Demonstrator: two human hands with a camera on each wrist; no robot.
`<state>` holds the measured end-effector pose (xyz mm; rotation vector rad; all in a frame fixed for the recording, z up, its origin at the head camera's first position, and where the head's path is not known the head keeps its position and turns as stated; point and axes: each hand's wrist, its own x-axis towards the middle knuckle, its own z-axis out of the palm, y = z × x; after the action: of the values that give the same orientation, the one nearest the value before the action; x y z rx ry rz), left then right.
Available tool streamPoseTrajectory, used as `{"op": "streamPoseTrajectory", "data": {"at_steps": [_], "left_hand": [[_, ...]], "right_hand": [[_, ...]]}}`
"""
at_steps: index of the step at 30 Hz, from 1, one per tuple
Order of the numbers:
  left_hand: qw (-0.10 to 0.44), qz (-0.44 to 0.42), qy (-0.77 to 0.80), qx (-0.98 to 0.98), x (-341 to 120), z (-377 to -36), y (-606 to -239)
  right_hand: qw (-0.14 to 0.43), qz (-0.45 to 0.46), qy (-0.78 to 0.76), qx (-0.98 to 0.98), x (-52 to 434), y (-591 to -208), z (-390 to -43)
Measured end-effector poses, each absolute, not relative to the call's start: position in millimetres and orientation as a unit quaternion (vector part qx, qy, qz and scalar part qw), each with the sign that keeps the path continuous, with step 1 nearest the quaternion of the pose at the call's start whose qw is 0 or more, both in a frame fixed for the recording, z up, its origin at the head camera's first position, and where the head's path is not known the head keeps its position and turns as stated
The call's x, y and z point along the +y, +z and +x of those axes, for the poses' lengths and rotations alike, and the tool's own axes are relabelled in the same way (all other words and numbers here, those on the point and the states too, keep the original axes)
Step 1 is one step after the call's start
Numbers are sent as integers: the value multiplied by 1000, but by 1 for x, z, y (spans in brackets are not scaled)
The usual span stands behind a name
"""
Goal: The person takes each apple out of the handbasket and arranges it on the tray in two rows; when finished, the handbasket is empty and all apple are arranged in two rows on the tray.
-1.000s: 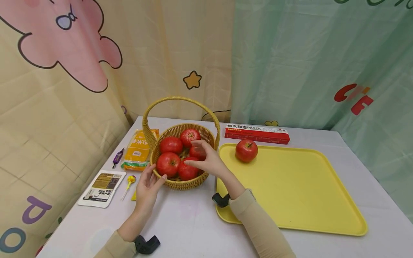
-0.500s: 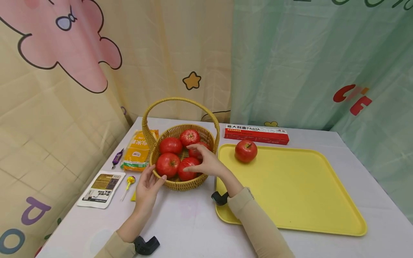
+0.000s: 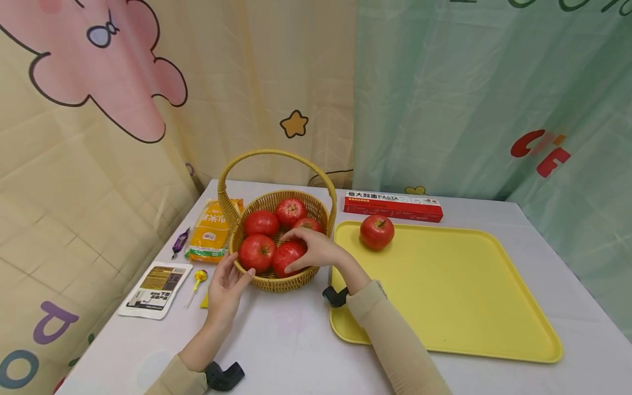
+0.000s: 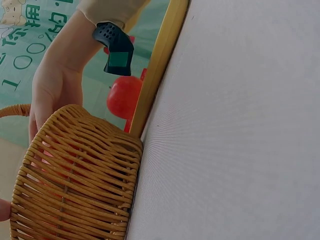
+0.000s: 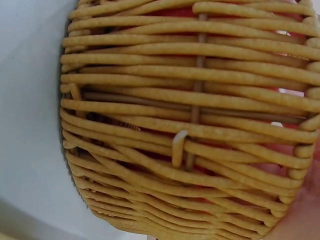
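Note:
A woven basket (image 3: 278, 283) with a tall arched handle stands on the table, holding several red apples. My left hand (image 3: 224, 285) grips its near left rim, thumb at the front edge and fingers along the outer side. Reaching in over the right rim, my right hand (image 3: 321, 249) has thumb and fingers around the front right apple (image 3: 286, 259). Basket weave (image 5: 200, 105) fills most of the right wrist view, hiding the fingers inside. In the left wrist view, the right hand (image 4: 52, 90) dips behind the basket wall (image 4: 75, 175).
A yellow tray (image 3: 444, 291) lies to the right, bearing one apple (image 3: 377, 232) at its back left. Behind it is a red pasta box (image 3: 392, 207). Left of the basket lie an orange bag (image 3: 209, 233), a purple-wrapped candy (image 3: 180, 241), a lollipop (image 3: 199, 277) and a white packet (image 3: 155, 289).
My right hand has lowered slightly and moved left onto the front right apple, its thumb and fingers closing around it. The left hand and basket have stayed in place.

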<state>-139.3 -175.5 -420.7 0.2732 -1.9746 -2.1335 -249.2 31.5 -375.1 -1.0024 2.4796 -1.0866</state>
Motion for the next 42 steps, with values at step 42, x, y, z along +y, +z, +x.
{"op": "streamPoseTrajectory", "data": {"at_steps": [42], "left_hand": [[114,101,-729,-668,-174,-139,-418]], "right_hand": [[74,-360,-334,868,42,-376,-251]]}}
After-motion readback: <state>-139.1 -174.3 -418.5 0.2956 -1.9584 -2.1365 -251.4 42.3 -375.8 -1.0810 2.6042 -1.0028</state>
